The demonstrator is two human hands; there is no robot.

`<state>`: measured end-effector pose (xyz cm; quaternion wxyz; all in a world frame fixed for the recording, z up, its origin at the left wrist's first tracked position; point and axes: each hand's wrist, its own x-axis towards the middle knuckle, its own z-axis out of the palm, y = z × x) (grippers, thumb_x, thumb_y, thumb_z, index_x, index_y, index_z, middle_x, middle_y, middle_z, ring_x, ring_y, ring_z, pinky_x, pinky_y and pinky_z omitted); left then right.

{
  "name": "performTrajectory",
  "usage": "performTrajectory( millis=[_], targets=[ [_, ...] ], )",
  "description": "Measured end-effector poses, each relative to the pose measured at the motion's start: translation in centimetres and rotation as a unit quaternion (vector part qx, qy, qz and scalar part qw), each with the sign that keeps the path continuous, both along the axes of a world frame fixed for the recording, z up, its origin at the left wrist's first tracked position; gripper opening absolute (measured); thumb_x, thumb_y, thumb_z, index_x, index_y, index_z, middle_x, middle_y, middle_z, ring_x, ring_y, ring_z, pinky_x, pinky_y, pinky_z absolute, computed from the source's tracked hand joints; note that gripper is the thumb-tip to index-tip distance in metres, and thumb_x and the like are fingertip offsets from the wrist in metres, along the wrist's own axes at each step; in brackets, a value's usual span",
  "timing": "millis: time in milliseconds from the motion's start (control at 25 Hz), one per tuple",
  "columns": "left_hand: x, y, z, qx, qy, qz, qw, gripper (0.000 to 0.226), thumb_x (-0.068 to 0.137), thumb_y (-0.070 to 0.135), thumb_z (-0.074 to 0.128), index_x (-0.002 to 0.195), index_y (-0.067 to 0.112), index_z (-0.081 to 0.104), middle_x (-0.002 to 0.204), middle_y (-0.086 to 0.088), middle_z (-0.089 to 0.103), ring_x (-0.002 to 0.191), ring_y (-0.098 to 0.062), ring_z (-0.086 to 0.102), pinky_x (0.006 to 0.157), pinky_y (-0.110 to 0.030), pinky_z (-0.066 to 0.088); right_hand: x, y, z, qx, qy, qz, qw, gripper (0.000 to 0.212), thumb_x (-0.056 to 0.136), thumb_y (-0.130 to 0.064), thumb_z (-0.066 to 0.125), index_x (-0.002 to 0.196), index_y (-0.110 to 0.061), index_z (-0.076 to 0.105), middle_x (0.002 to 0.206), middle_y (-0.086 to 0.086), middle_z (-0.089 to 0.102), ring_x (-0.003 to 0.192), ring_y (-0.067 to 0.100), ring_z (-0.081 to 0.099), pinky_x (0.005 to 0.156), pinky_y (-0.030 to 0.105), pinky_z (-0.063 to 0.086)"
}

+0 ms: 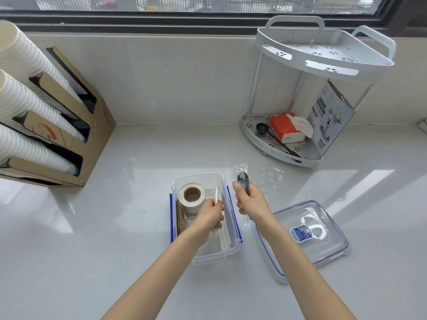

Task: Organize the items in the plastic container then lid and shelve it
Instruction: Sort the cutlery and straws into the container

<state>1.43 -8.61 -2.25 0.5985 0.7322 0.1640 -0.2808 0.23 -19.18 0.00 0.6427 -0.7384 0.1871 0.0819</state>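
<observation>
— Left hand point(209, 213)?
— Down inside the clear container point(227, 250), fingers pinched on thin white sticks point(216, 195), possibly wrapped straws; hard to tell.
— Right hand point(250, 202)?
— Closed around a wrapped black fork point(243, 177), held just right of the container.
— In the container?
— Tape roll point(191, 197) at the far left corner.
— Lid point(323, 239)?
— Flat on the counter point(92, 239), right of the container, under the right forearm.
— Shelf rack point(323, 54)?
— Far right, by the window.
</observation>
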Motion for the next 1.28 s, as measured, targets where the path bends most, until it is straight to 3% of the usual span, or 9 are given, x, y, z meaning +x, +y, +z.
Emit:
performTrajectory(
  millis=[160, 320, 440, 520, 720, 840, 960, 1160, 1280],
  targets=[
    [-0.1, 0.7, 1.4, -0.131, 0.003, 0.061, 0.99, 0.02, 0.093, 0.01, 0.037, 0.091, 0.016, 0.057, 0.079, 0.002, 0.055, 0.065, -0.01, 0.047, 0.055, -0.02, 0.039, 0.0, 0.7, 0.4, 0.022, 0.025, 0.021, 0.999, 0.028, 0.097, -0.022, 0.025, 0.1, -0.015, 0.052, 0.063, -0.003, 0.04, 0.053, 0.01, 0.037, 0.043, 0.016, 0.033],
    [-0.4, 1.9, 1.7, -0.21, 0.032, 0.061, 0.975, 0.019, 0.094, 0.014, 0.041, 0.094, 0.017, 0.059, 0.087, -0.002, 0.06, 0.086, -0.015, 0.058, 0.069, -0.028, 0.048, -0.3, 1.7, 0.2, -0.062, 0.008, 0.055, 0.997, 0.033, 0.097, -0.019, 0.032, 0.077, -0.019, 0.059, 0.063, -0.003, 0.047, 0.062, 0.011, 0.044, 0.055, 0.021, 0.037],
    [-0.8, 2.5, 1.4, -0.23, 0.017, 0.047, 0.972, 0.021, 0.094, 0.017, 0.041, 0.094, 0.018, 0.061, 0.1, -0.004, 0.063, 0.093, -0.018, 0.06, 0.075, -0.03, 0.049, -0.5, 2.1, -0.4, -0.093, -0.023, 0.06, 0.994, 0.025, 0.094, -0.02, 0.044, 0.097, -0.015, 0.068, 0.072, 0.0, 0.057, 0.068, 0.014, 0.049, 0.058, 0.022, 0.037],
    [-1.1, 2.6, 1.3, -0.213, -0.007, 0.03, 0.977, 0.025, 0.096, 0.017, 0.038, 0.096, 0.019, 0.062, 0.102, -0.003, 0.065, 0.089, -0.015, 0.06, 0.07, -0.026, 0.047, -0.6, 2.1, -0.5, -0.093, -0.03, 0.065, 0.993, 0.016, 0.089, -0.023, 0.053, 0.096, -0.02, 0.067, 0.07, -0.003, 0.059, 0.068, 0.013, 0.052, 0.063, 0.022, 0.04],
    [-1.5, 3.3, 1.2, -0.208, -0.016, 0.03, 0.978, 0.031, 0.098, 0.017, 0.032, 0.102, 0.016, 0.064, 0.084, 0.001, 0.07, 0.061, -0.006, 0.066, 0.055, -0.026, 0.046, -0.5, 2.3, -0.6, -0.06, -0.026, 0.075, 0.995, 0.01, 0.085, -0.02, 0.06, 0.093, -0.023, 0.064, 0.063, -0.005, 0.058, 0.046, 0.006, 0.047, 0.049, 0.018, 0.037],
    [-1.2, 3.6, 1.1, -0.22, 0.014, 0.082, 0.972, 0.03, 0.097, 0.018, 0.036, 0.115, 0.007, 0.057, 0.104, -0.011, 0.062, 0.088, -0.019, 0.064, 0.071, -0.032, 0.053, -0.7, 2.3, 0.1, -0.052, -0.085, 0.037, 0.994, 0.017, 0.084, -0.015, 0.06, 0.083, -0.031, 0.065, 0.067, -0.008, 0.06, 0.049, 0.004, 0.053, 0.054, 0.016, 0.041],
    [-0.7, 4.0, 1.1, -0.228, 0.028, 0.122, 0.966, 0.024, 0.097, 0.019, 0.037, 0.107, 0.011, 0.058, 0.114, -0.011, 0.058, 0.103, -0.024, 0.058, 0.084, -0.04, 0.051, -0.7, 2.1, 0.4, -0.058, -0.168, 0.032, 0.984, 0.035, 0.082, -0.007, 0.061, 0.077, -0.041, 0.063, 0.078, -0.007, 0.066, 0.062, -0.001, 0.063, 0.063, 0.009, 0.047],
    [0.2, 4.5, 2.0, -0.269, 0.009, 0.126, 0.955, 0.021, 0.097, 0.018, 0.036, 0.107, 0.013, 0.054, 0.092, -0.007, 0.059, 0.069, -0.015, 0.061, 0.061, -0.027, 0.055, -1.6, 2.3, -0.9, -0.132, -0.225, 0.121, 0.958, 0.036, 0.082, 0.008, 0.051, 0.09, -0.018, 0.075, 0.091, -0.019, 0.061, 0.084, -0.007, 0.061, 0.079, 0.011, 0.049],
    [0.4, 4.5, 2.1, -0.286, 0.001, 0.134, 0.949, 0.021, 0.096, 0.015, 0.037, 0.101, 0.012, 0.057, 0.071, -0.004, 0.067, 0.057, -0.013, 0.065, 0.05, -0.022, 0.054, -2.1, 2.4, -1.5, -0.126, -0.195, 0.143, 0.962, 0.03, 0.085, 0.004, 0.049, 0.094, -0.009, 0.074, 0.093, -0.02, 0.06, 0.09, -0.008, 0.058, 0.079, 0.007, 0.045]
  ],
)
